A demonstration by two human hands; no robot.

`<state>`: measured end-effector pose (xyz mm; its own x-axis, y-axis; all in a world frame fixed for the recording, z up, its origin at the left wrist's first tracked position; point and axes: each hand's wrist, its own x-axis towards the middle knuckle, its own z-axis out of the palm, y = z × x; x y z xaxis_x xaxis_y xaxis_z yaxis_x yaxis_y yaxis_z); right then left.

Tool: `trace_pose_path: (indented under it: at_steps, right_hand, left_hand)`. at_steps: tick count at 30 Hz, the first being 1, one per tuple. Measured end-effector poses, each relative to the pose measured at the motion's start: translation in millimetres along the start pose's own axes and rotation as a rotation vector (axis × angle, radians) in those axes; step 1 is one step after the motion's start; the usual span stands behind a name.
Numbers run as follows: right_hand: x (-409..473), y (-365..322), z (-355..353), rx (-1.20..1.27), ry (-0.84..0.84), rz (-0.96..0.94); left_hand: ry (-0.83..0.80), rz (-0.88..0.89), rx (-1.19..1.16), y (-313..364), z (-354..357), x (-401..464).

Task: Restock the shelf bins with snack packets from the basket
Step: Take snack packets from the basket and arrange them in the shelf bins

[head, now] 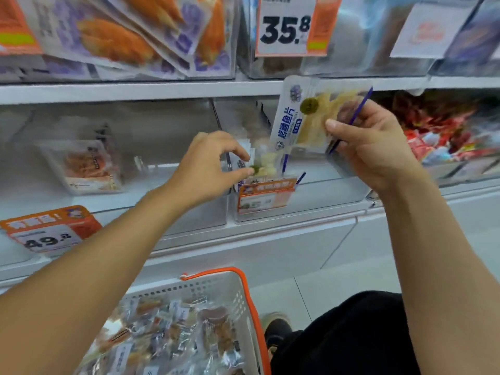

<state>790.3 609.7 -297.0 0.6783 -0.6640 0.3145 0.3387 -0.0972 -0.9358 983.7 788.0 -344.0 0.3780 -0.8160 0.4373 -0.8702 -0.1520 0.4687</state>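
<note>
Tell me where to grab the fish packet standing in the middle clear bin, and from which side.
Grip the packet in the bin by its top edge, coming from above. It stands upright with only the top showing over the clear bin front. The left hand is already pinching there.

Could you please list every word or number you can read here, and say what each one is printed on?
"35.8": price sign on the upper bin.
"49.8": orange price tag on the lower left shelf edge.
Blue Chinese characters on the fish packet in the right hand: too blurred to quote.
Orange bin tag and the basket's packet labels: unreadable.
</note>
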Motion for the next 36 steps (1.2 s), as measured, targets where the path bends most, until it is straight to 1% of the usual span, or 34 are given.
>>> trace_pose_path:
  at_steps: [1, 3, 7, 11, 13, 15, 17, 20, 22, 24, 25, 28, 31, 34, 36]
  right_hand:
    - [2.2, 3.6, -3.3, -0.016, 0.000, -0.013]
    - [7.3, 12.7, -9.6, -0.021, -0.013, 0.022]
    - [14.1, 28.8, -9.7, -0.089, -0.080, 0.143]
    - [17.7, 42.7, 2.5, -0.134, -0.185, 0.269]
    - [20.4, 48.8, 5.7, -0.178, -0.200, 0.320]
    - [23.3, 55.3, 4.7, -0.330, -0.180, 0.340]
    - [25.2, 61.6, 2.0, -0.560, -0.186, 0.330]
    - [25.3, 63.3, 5.0, -0.845, -0.299, 0.339]
    - [25.7, 60.3, 9.4, -0.947, -0.384, 0.331]
    - [25.2, 58.1, 10.5, -0.921, -0.416, 0.335]
    - [24.7, 56.5, 8.6, -0.873, -0.407, 0.346]
    - [21.5, 44.6, 1.1, -0.653, -0.313, 0.423]
    - [19.5, 38.3, 3.3, -0.563, -0.270, 0.422]
    - [15.8, 43.6, 17.3, -0.590, -0.266, 0.426]
    - [12.9, 44.5, 21.1, -0.685, -0.247, 0.413]
  left_hand:
    - [-0.011, 0.017, 0.007, 1.9, -2.0, 4.8]
    - [-0.041, 0.054, -0.004, 5.8, -6.6, 11.4]
    - [-0.192, 0.154, 0.037, 8.8, -10.3, 17.3]
    - [-0.273, 0.134, 0.068, 9.3, -9.3, 24.3]
    - [-0.306, 0.090, 0.067, 8.7, -9.1, 25.8]
    - [-0.322, 0.062, 0.035, 8.7, -9.0, 25.5]
    - [-0.304, 0.084, 0.029, 9.4, -8.2, 24.9]
    - [-0.227, 0.122, 0.080, 7.2, -9.3, 25.9]
    - [-0.186, 0.152, 0.164, 4.2, -10.0, 26.6]
    - [-0.163, 0.164, 0.207, 1.9, -9.3, 26.1]
    - [-0.157, 0.161, 0.212, 1.2, -8.7, 25.2]
    - [-0.142, 0.169, 0.244, 1.1, -5.4, 21.7]
    - [-0.107, 0.157, 0.303, 4.3, -2.3, 19.9]
    - [-0.049, 0.144, 0.299, 7.9, -1.0, 17.8]
    - [-0.032, 0.124, 0.273, 10.1, -2.9, 13.8]
